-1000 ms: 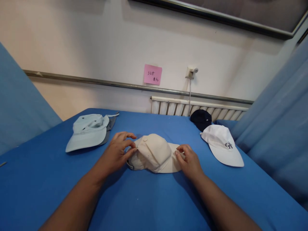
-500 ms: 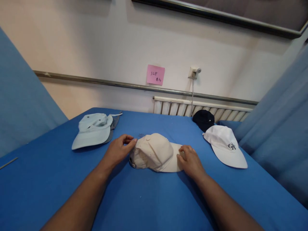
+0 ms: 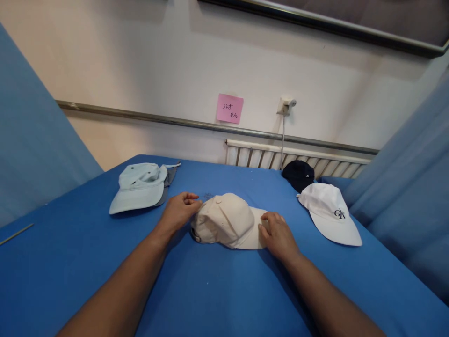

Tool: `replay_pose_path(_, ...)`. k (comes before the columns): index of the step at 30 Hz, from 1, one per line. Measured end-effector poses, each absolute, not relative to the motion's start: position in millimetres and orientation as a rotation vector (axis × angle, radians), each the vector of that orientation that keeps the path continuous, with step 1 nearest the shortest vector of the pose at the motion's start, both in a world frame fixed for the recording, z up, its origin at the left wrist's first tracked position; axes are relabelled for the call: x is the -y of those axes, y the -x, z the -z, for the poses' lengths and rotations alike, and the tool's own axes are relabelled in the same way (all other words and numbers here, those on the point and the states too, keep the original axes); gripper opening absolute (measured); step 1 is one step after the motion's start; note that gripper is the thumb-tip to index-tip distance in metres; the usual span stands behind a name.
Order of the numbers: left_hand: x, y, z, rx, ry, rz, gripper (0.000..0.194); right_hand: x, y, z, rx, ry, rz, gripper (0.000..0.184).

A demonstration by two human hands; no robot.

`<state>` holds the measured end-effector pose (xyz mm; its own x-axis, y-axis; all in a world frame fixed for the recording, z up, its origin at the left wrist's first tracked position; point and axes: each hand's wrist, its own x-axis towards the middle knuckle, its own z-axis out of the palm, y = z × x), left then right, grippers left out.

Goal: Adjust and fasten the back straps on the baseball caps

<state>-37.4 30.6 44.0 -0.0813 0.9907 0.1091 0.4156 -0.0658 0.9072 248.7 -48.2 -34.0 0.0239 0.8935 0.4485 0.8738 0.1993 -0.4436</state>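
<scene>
A beige baseball cap (image 3: 231,220) lies on the blue-covered surface in front of me, its crown creased and its brim pointing right. My left hand (image 3: 180,210) is beside the back of the crown, fingers loosely bent and a little apart, fingertips at the fabric. At the other end, my right hand (image 3: 278,234) has its thumb and fingers closed on the brim; the lower part of that grip is hidden.
To the left, a light blue cap (image 3: 138,189) overlaps a grey cap (image 3: 170,178). A white cap (image 3: 331,210) with dark letters lies right, before a black cap (image 3: 298,174). A thin stick (image 3: 17,234) is far left. Behind are a radiator (image 3: 256,154) and wall.
The fingers of my left hand have shifted slightly and its thumb has drawn back under them. My right hand stays on the brim. The view has turned slightly left.
</scene>
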Motion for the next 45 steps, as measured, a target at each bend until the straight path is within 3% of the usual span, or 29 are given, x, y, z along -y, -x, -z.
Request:
replay_pose_path(12,-30,34,-46,-1.587,-1.646,-0.973,0.027,48,-249,36,1.825,1.66,-0.039,0.017)
replay_pose_path(27,-29,45,-39,-1.508,-1.229,-1.448,0.031,40,-261,43,1.572,1.688,-0.103,0.021)
replay_pose_path(32,-35,49,-35,-1.44,-1.15,-1.61,0.035,27,-277,44,1.237,1.763,-0.57,0.031)
replay_pose_path(36,-36,48,-34,-1.4,-1.125,-1.627,0.033,23,-278,40,1.082,1.704,-1.01,0.023)
replay_pose_path(45,-45,55,-36,-1.485,-1.036,-1.625,0.028,19,-274,30,0.824,1.353,-1.235,0.028)
